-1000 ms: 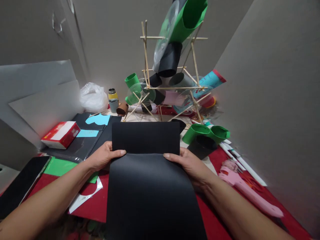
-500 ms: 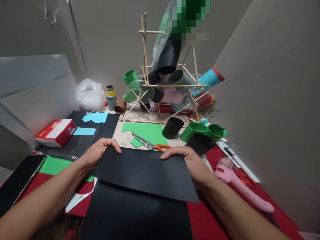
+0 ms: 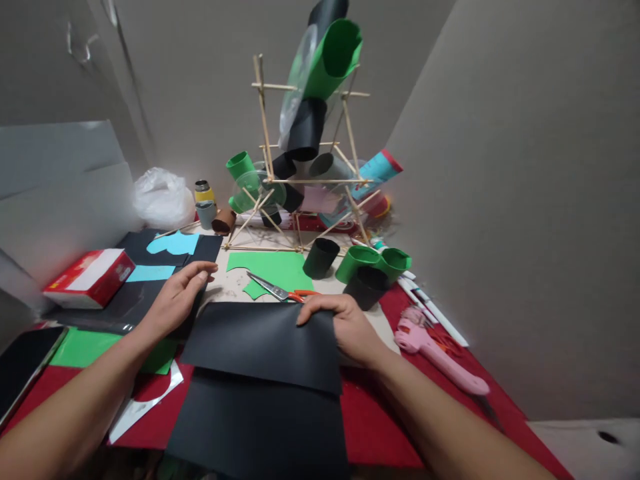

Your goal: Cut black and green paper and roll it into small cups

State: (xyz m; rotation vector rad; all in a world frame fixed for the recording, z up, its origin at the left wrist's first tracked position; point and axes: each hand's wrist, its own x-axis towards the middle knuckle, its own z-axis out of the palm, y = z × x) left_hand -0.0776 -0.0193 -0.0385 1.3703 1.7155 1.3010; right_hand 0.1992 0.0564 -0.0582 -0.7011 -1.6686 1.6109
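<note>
My right hand [image 3: 347, 327] pinches the upper right corner of a black sheet [image 3: 260, 343], thumb on its front face. Just off the sheet's upper left corner is my left hand [image 3: 183, 293], its fingers bent forward and close together; whether anything is between them is too small to tell. A second black sheet [image 3: 260, 427] lies below the held one. Behind the held sheet's top edge are orange-handled scissors [image 3: 275, 287], beside a cut green sheet [image 3: 280, 267].
A stick frame [image 3: 320, 181] with green and black tubes stands at the back. Loose tubes [image 3: 321, 259] are right of centre, a pink glue gun [image 3: 440, 357] farther right. At left are a red box [image 3: 90, 277] and a white plastic bag [image 3: 163, 198].
My left hand has let go of the black sheet's upper left corner and moved up and away. My right hand still grips its corner. The whole view has shifted, moving the scene leftward.
</note>
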